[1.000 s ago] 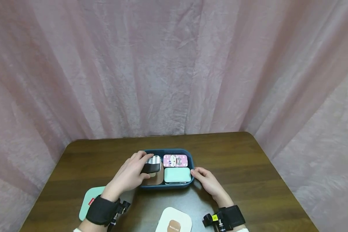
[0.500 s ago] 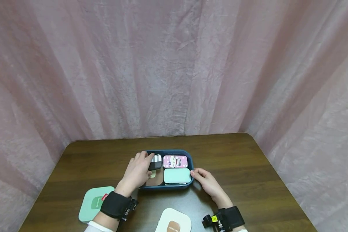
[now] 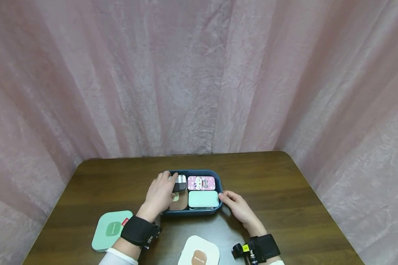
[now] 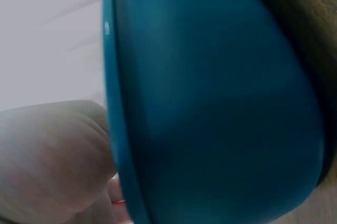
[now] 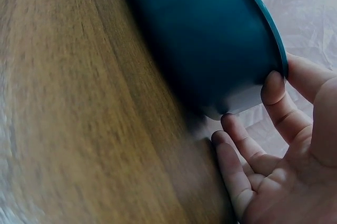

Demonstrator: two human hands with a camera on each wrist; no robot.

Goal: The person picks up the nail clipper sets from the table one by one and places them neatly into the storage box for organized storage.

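Note:
A dark blue open box stands on the table. In its back left part lies a small black tin with a grey-striped top; my left hand reaches over the left wall and grips it, partly hiding it. Beneath that tin is a flat brown case. On the right, a pink patterned tin sits behind a mint tin. My right hand pinches the box's right rim between thumb and finger, as the right wrist view shows. The left wrist view is mostly the box wall, so the left fingertips are hidden.
A mint green square case with a red tag lies left of my left forearm. A white case with a brown oval label lies at the front. Pink curtain hangs behind the wooden table.
My left hand has moved slightly right and back with the striped tin, which sits lower and flatter in the box's back left. The right hand keeps its place on the rim.

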